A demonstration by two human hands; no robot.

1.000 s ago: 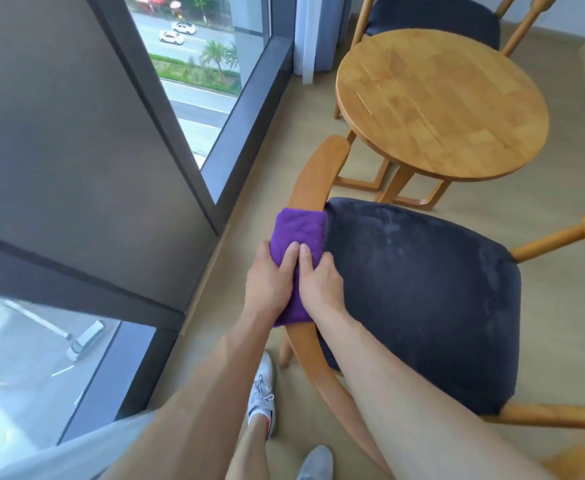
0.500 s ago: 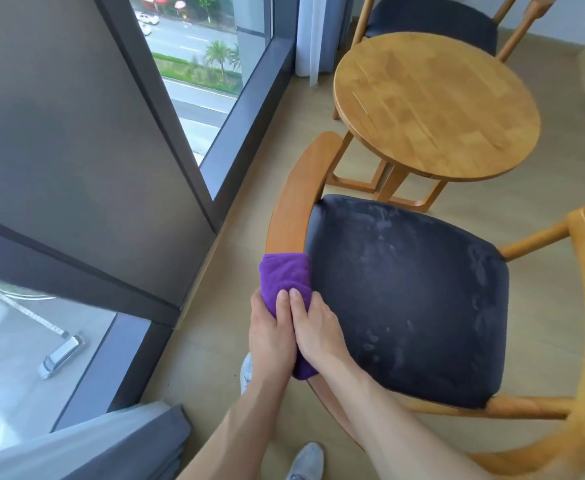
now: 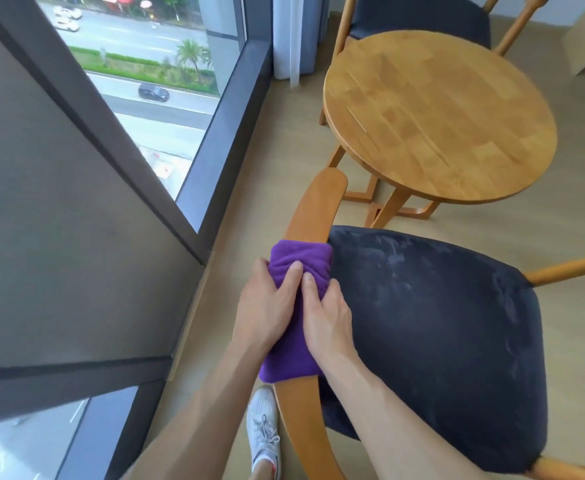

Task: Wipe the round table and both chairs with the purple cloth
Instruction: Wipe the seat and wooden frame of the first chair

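The purple cloth (image 3: pixel 296 306) is wrapped over the wooden armrest (image 3: pixel 313 211) of the near chair (image 3: pixel 433 334), on the window side, and both the left hand (image 3: pixel 267 306) and the right hand (image 3: pixel 325 315) are curled around it, squeezing cloth against wood. To do this well, I judge the hands should keep that snug wrap and slide along the whole curve to the armrest's end, covering top and sides; the tabletop (image 3: pixel 440 116) stands beyond. No writing or labels can be read.
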